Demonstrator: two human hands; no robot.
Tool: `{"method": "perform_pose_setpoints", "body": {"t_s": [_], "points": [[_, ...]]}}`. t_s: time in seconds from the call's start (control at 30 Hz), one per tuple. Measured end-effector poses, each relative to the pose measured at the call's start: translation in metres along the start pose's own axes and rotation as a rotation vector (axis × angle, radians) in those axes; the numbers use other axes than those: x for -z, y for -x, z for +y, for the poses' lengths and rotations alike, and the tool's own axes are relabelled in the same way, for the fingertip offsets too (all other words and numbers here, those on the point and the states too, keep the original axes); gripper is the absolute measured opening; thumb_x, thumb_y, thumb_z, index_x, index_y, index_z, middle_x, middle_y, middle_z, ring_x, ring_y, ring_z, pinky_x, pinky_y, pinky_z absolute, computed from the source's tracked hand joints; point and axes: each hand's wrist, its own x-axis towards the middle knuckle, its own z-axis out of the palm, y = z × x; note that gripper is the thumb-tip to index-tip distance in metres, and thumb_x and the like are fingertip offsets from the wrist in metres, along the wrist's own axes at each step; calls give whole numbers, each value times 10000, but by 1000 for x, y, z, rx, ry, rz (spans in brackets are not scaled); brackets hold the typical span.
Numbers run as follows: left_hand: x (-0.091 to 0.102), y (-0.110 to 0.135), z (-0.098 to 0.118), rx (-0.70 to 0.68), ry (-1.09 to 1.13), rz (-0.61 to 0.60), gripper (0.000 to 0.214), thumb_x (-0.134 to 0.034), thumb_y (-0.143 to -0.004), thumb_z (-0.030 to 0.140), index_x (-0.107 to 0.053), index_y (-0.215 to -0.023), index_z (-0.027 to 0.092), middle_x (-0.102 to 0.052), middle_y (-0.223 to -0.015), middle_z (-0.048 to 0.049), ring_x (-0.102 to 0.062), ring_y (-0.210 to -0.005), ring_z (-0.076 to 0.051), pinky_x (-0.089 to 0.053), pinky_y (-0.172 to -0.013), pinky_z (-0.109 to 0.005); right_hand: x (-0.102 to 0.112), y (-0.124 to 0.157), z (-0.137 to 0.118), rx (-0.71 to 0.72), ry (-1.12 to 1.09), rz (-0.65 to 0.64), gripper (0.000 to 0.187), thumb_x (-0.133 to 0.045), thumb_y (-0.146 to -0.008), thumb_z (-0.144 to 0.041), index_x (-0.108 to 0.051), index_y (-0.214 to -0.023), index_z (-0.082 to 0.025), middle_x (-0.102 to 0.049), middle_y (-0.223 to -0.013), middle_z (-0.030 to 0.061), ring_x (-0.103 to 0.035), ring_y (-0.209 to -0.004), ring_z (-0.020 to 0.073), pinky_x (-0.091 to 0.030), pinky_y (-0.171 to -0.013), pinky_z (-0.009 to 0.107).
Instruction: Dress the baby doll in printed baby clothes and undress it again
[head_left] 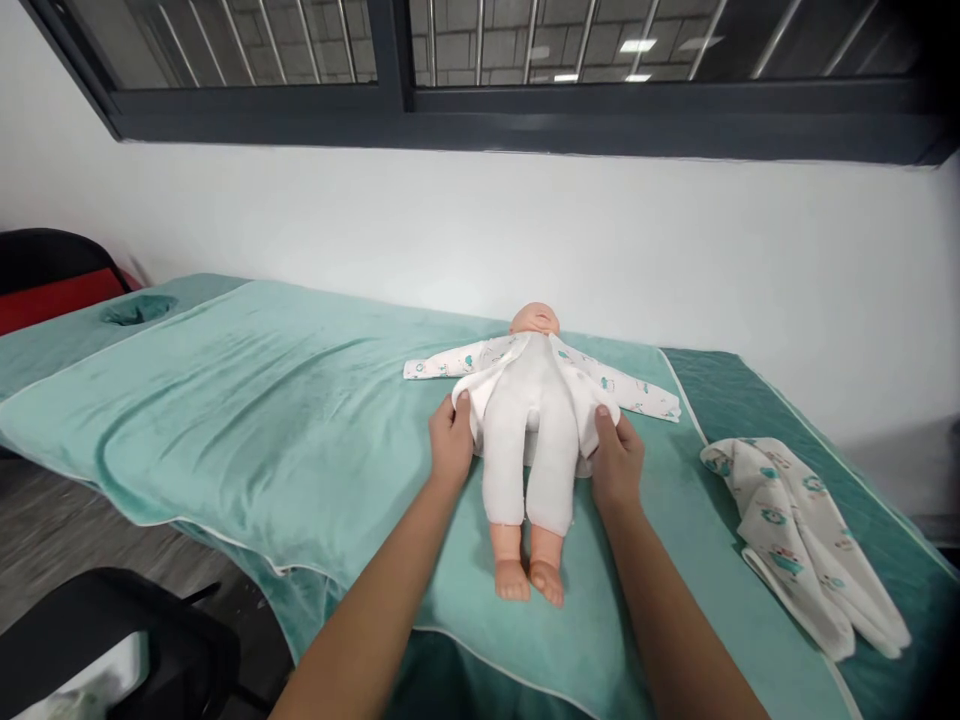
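Note:
A baby doll (531,440) lies on its back on a teal towel (285,440), head toward the wall and bare feet toward me. It wears a white bodysuit, with an open printed white shirt (637,395) spread under it, sleeves out to both sides. My left hand (451,440) pinches the shirt's left front edge beside the doll's hip. At the doll's other hip, my right hand (616,458) grips the right front edge the same way. Both hands have fingers closed on the fabric.
Printed baby trousers (802,540) lie crumpled on the bed at the right. A darker green sheet (727,390) shows beyond the towel. A white wall runs close behind the bed. A black and red chair (52,275) stands far left, a black chair (135,630) lower left.

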Motion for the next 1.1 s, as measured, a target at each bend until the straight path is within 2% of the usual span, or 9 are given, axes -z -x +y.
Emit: {"method": "perform_pose_setpoints", "body": {"t_s": [0.07,0.17,0.3,0.43,0.57,0.63,0.7,0.83,1.1], "points": [[2,-3,-2,67,103,57,393,-556,-903,534,-636,-750,181,-565,-690,13,-464,-664,-140,-365,-637,-252,1,-1,1,-58,-109,35,364,-618,-861,-535,-659,-852,-173,-639,-772,0,-558,-720,171,-436,-655,295],[3,-5,-4,96,180,109,417,-579,-880,579,-647,-775,181,-584,-702,11,-489,-672,-139,-390,-648,-251,3,-3,-1,-118,-229,77,330,-611,-862,-514,-659,-913,-192,-681,-839,36,-626,-784,212,-507,-662,329],[4,-5,-6,78,185,93,435,-553,-894,589,-685,-856,176,-635,-778,-4,-540,-733,-141,-425,-696,-245,8,-6,2,-173,-314,137,322,-608,-863,-475,-657,-1020,-198,-715,-1000,47,-672,-959,226,-571,-771,350],[4,-4,-7,64,209,95,425,-535,-916,563,-707,-986,180,-695,-923,-28,-600,-854,-156,-461,-789,-246,15,-12,14,-266,-440,190,337,-639,-847,-445,-647,-1093,-215,-717,-1126,25,-686,-1035,212,-600,-813,346],[4,-4,-7,42,215,109,405,-526,-933,538,-705,-1047,193,-710,-1033,-40,-620,-949,-170,-471,-858,-255,17,-14,19,-198,-490,166,307,-605,-875,-430,-664,-1100,-230,-731,-1131,24,-667,-1142,213,-586,-931,365],[5,-4,-7,43,211,113,401,-526,-935,535,-705,-1050,196,-711,-1045,-40,-622,-966,-172,-471,-870,-256,16,-13,16,-222,-525,192,292,-628,-862,-418,-677,-1081,-232,-733,-1137,23,-659,-1166,218,-576,-961,377],[5,-4,-7,53,215,119,402,-538,-926,542,-706,-1042,195,-714,-1024,-37,-624,-965,-174,-473,-869,-257,15,-12,13,-254,-560,204,278,-646,-854,-405,-686,-1065,-230,-731,-1150,21,-658,-1168,220,-571,-971,378],[5,-4,-8,66,211,143,437,-540,-914,568,-704,-1032,181,-711,-971,-40,-620,-908,-175,-472,-834,-272,14,-10,7,-226,-622,174,300,-633,-877,-376,-690,-1124,-216,-725,-1180,21,-660,-1158,201,-547,-1001,352],[5,-6,-12,24,190,173,463,-497,-937,570,-688,-1044,161,-686,-980,-52,-597,-886,-171,-461,-826,-286,15,-10,5,-257,-707,194,306,-659,-872,-318,-689,-1151,-194,-722,-1167,20,-670,-1109,180,-540,-988,328]]}}
